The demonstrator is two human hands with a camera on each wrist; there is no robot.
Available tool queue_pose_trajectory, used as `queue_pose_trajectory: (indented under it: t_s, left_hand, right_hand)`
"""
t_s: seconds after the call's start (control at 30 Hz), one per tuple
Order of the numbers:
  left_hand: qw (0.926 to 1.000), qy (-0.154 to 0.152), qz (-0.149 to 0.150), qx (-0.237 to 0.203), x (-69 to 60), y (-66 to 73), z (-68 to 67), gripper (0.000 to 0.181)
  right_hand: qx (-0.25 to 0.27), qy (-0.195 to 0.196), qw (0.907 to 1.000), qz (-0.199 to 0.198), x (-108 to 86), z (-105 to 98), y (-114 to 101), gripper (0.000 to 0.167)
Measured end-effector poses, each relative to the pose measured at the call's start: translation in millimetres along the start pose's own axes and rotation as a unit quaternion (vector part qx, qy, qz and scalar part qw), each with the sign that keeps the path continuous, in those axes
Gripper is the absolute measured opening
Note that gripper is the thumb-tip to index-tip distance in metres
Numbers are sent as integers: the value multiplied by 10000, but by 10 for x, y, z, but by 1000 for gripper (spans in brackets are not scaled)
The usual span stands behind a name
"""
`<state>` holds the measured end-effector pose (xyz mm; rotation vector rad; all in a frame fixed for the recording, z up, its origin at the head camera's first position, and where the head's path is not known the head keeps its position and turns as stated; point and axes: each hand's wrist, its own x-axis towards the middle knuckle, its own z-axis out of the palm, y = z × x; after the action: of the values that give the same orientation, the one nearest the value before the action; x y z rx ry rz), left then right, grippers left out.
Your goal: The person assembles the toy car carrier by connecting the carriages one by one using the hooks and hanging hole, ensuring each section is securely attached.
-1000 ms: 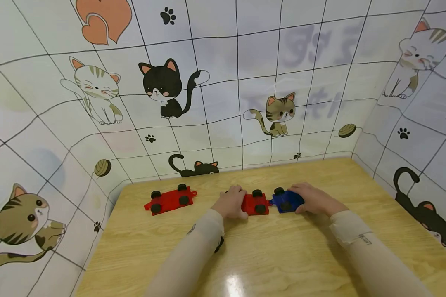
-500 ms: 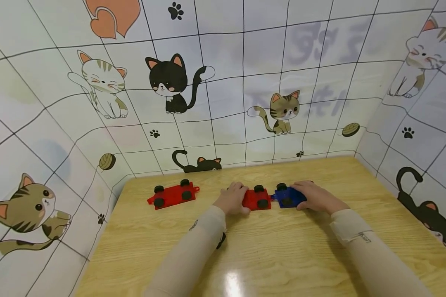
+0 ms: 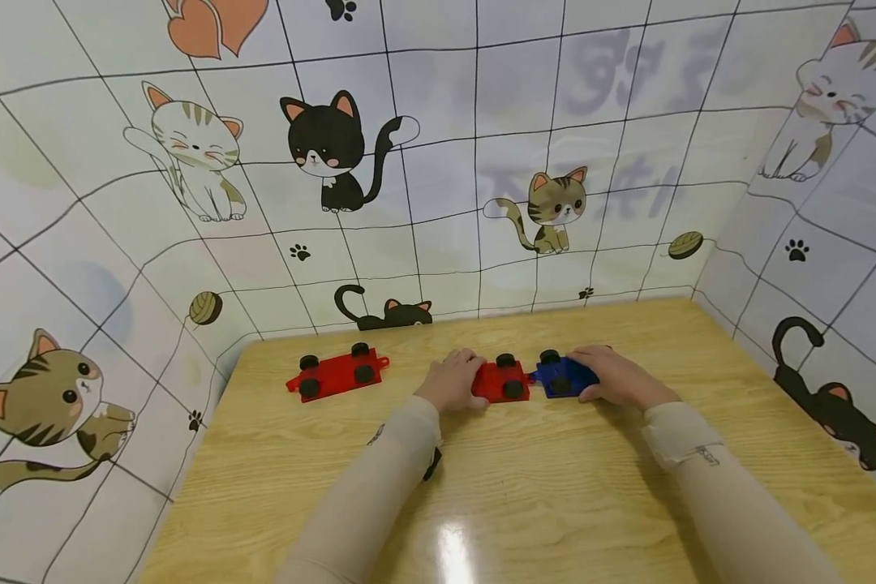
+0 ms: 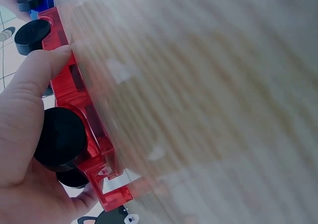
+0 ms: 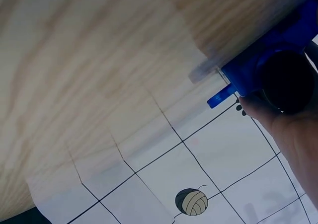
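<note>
The left hand (image 3: pixel 451 380) grips a red, see-through plastic toy carriage (image 3: pixel 491 384) by its left part, thumb along the near side and fingers round the far side, its palm hiding that end from the head view. The right hand (image 3: pixel 616 377) holds the right end of a blue, see-through plastic toy carriage (image 3: pixel 578 377) between thumb and fingers; how its far fingers lie, I cannot tell. Both carriages sit wheels up, in line, between the 2 hands. Their facing couplings meet or nearly meet; whether they are hooked is too small to tell.

Left of the left hand, well apart, a long red plastic toy carriage (image 3: pixel 337 375) lies with 4 black wheels up on the pale wood-grain table (image 3: pixel 526 495). Behind stands a white, cat-printed wall covering (image 3: pixel 445 186). Beige sleeves (image 3: pixel 380 487) cover both forearms.
</note>
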<state>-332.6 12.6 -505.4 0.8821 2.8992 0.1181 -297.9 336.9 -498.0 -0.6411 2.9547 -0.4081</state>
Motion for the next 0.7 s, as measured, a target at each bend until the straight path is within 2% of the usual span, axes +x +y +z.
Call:
queue_pose_trajectory:
  t_s: [0.3, 0.53, 0.7]
  left_hand:
    - [9995, 1, 193, -233, -105, -95, -22, 77]
    - [9973, 3, 287, -670, -222, -251, -55, 73]
    - [9958, -16, 233, -882, -306, -370, -73, 77]
  right_hand:
    - [15, 144, 9999, -77, -15, -4, -13, 76]
    - [-41, 158, 9999, -31, -33, -14, -38, 76]
    - [-38, 97, 9999, -39, -6, -11, -72, 75]
